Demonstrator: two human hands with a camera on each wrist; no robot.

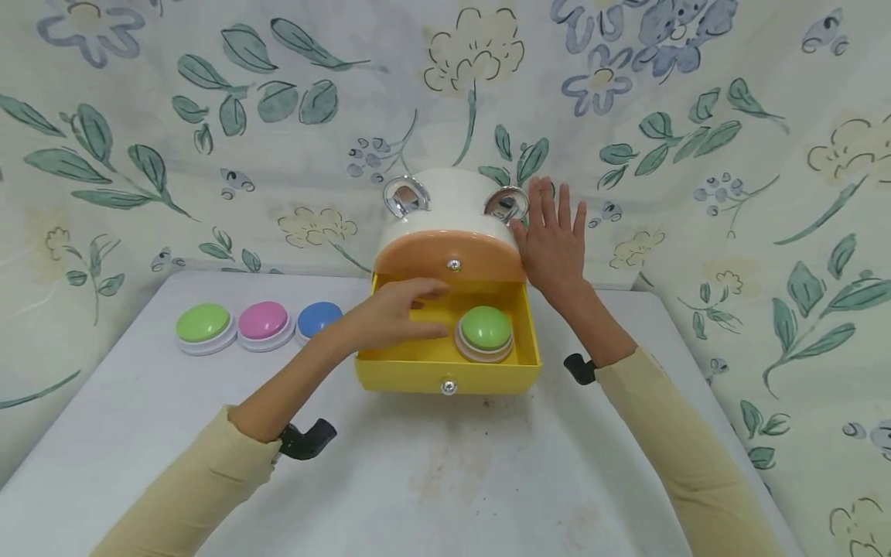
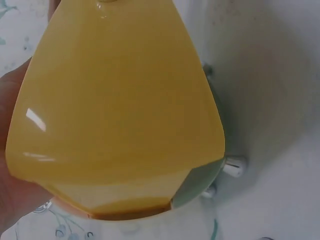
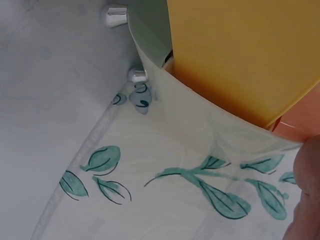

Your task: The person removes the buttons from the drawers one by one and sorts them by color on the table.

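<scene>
A small white cabinet with an orange upper drawer has its yellow lower drawer pulled out. Inside that drawer, on the right, sits a round green push button with a pale base. My left hand reaches over the drawer's left part, thumb and fingers spread apart with nothing between them. Straight-fingered, my right hand lies along the cabinet's right side. The left wrist view is mostly the drawer's yellow underside; the right wrist view catches part of the right hand beside the cabinet.
Left of the cabinet, a green button, a pink button and a blue button stand in a row on the white table. The left forearm partly covers the blue one. Floral cloth hangs behind.
</scene>
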